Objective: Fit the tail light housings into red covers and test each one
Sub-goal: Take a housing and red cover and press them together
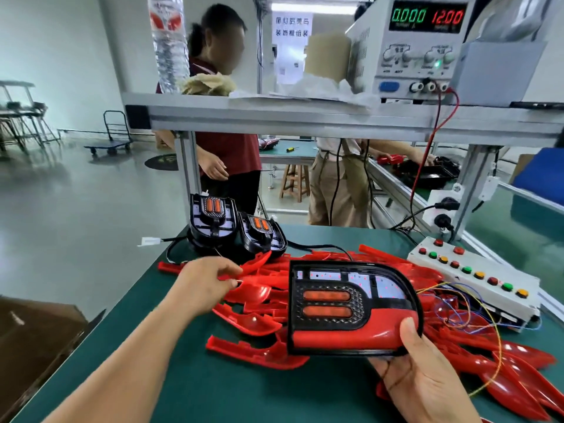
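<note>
My right hand [418, 380] grips a black tail light housing [351, 303] at its lower right corner, thumb on the red cover strip fitted along its bottom. It hovers above a heap of loose red covers [256, 325] on the green mat. My left hand [204, 283] reaches into the heap and pinches the edge of one red cover [256, 264]. Two more black housings [213, 221] stand upright at the far edge of the mat, leaning together.
A white button box [476, 276] with red, green and yellow buttons and loose coloured wires lies at the right. A power supply [427, 47] reading 0.000 and 12.00 sits on the aluminium shelf [274, 117]. Two people stand beyond the bench. Brown cardboard lies at the left.
</note>
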